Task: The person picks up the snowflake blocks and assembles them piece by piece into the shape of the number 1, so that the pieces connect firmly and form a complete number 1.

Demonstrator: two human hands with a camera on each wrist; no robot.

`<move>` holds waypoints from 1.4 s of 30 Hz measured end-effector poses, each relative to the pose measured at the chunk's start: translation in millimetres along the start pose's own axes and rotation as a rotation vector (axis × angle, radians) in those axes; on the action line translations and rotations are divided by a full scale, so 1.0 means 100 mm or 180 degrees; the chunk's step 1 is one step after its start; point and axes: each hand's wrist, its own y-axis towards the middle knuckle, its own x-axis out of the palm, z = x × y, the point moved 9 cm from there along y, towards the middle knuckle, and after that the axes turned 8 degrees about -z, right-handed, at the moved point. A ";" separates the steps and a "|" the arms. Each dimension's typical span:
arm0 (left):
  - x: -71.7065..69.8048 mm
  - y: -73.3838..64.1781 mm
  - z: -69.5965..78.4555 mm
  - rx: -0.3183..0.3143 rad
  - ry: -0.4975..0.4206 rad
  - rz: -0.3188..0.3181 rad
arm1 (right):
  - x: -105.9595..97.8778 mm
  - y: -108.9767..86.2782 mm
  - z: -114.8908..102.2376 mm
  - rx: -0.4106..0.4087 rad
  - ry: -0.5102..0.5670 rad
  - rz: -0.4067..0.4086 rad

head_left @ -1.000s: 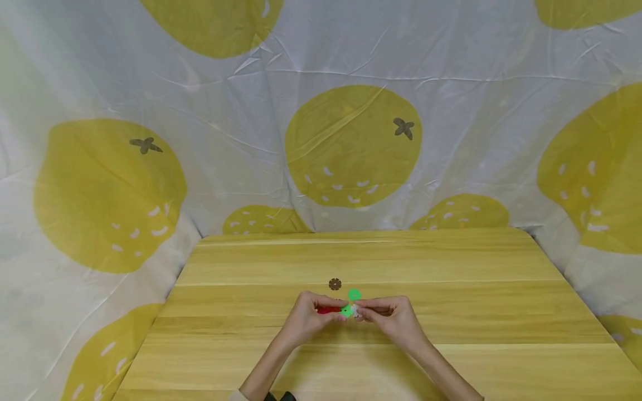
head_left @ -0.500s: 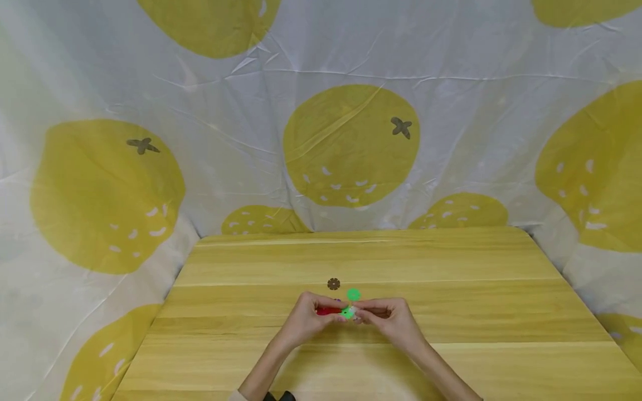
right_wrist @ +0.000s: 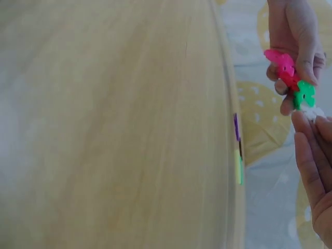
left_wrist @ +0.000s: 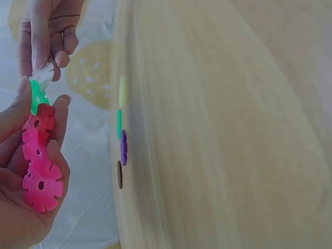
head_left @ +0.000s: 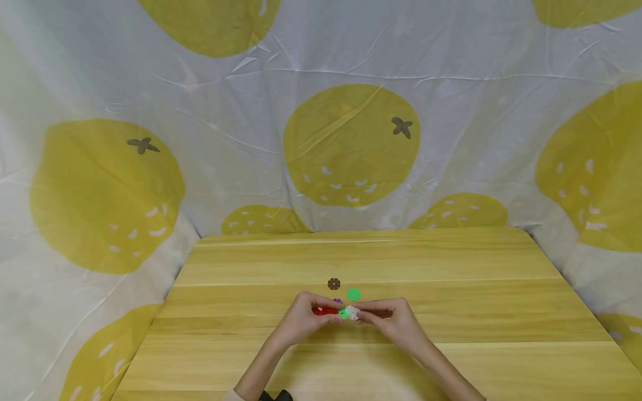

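Over the table, my left hand (head_left: 302, 318) holds a short chain of notched plastic discs. In the left wrist view the chain has pink discs (left_wrist: 42, 188) at the palm end, then a red disc (left_wrist: 38, 124) and a green disc (left_wrist: 36, 97). The left thumb and fingers pinch it around the green and red discs. My right hand (head_left: 398, 318) pinches a white notched disc (head_left: 352, 313) at the chain's green end. White and green meet edge to edge; how deeply their slots engage is too small to tell. Fingers hide part of the chain.
On the wooden table (head_left: 451, 312) beyond the hands lie a brown disc (head_left: 334, 284), a light green disc (head_left: 353, 294) and a partly hidden purple disc (head_left: 337, 301). A yellow disc (left_wrist: 123, 92) shows in the left wrist view. A lemon-print cloth (head_left: 241, 139) hangs behind.
The chain and the left fingertips have shifted slightly left. More of the white disc shows between the hands, and the purple disc is less covered. Both hands keep their pinch.
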 end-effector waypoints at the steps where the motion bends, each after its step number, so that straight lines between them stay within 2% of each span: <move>1: 0.00 0.00 0.00 -0.0007 0.0016 0.0000 | 0.01 0.01 0.00 0.0006 0.0061 -0.0023; 6: 0.01 0.02 0.00 0.0017 0.0280 -0.0028 | 0.02 0.03 0.07 0.0137 0.0416 -0.0087; 11: 0.05 0.02 0.05 0.0144 0.0684 -0.0070 | 0.04 0.04 0.20 0.0462 0.0718 -0.0072; 17: 0.12 0.04 0.13 0.0294 0.1088 0.0114 | 0.10 0.04 0.33 0.0741 0.0991 0.0065; 21: 0.12 0.04 0.15 0.0343 0.1177 0.0261 | 0.13 0.04 0.36 0.0794 0.1105 0.0145; 25: 0.12 0.05 0.14 0.0407 0.1065 0.0277 | 0.13 0.04 0.37 0.0838 0.1150 0.0170; 30: 0.10 0.05 0.08 0.0381 0.1001 0.0255 | 0.05 0.04 0.36 0.0824 0.0990 0.0187; 34: 0.04 0.04 0.02 0.0263 0.1014 0.0281 | -0.11 0.05 0.34 0.0775 0.0570 0.0233; 38: -0.02 0.02 -0.03 0.0148 0.0988 0.0294 | -0.27 0.09 0.34 0.0764 0.0125 0.0169; 42: -0.06 0.00 -0.05 0.0084 0.0980 0.0275 | -0.34 0.12 0.36 0.0803 -0.0074 0.0041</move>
